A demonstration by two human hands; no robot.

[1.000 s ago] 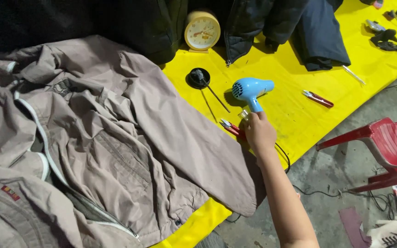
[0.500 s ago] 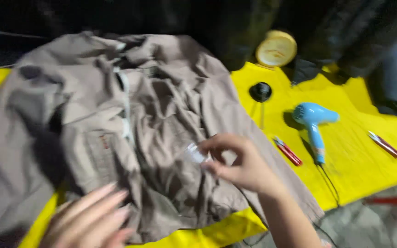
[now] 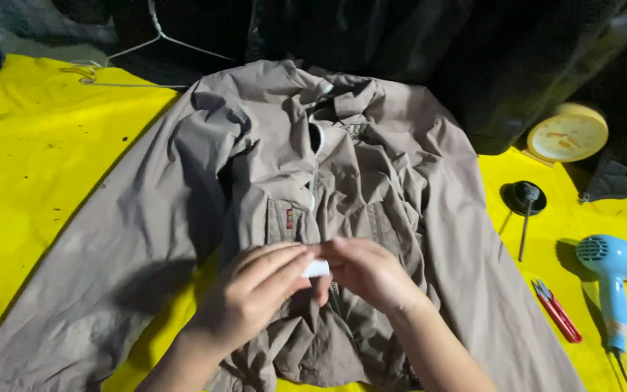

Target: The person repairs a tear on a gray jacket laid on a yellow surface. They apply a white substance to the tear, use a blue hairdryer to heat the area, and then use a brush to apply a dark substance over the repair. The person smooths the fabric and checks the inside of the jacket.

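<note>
over the front of a grey-brown jacket (image 3: 371, 189) spread on a yellow sheet (image 3: 30, 167), the left hand (image 3: 252, 294) and right hand (image 3: 368, 272) met, fingertips pinched together on a small white piece (image 3: 316, 268).

a jacket (image 3: 371, 189) lies spread on a sheet (image 3: 30, 167) that covers the tabletop. both hands meet over the jacket's lower front, the left hand (image 3: 252, 301) beside the right hand (image 3: 368, 276), with a small piece (image 3: 316, 269) between their fingertips. behind the jacket, at the left, lies a wire hanger (image 3: 136, 54). to its right lie a clock (image 3: 567, 133), a round-headed tool (image 3: 524, 199), snips (image 3: 556, 311) and, farthest right, a hair dryer (image 3: 615, 279).
</note>
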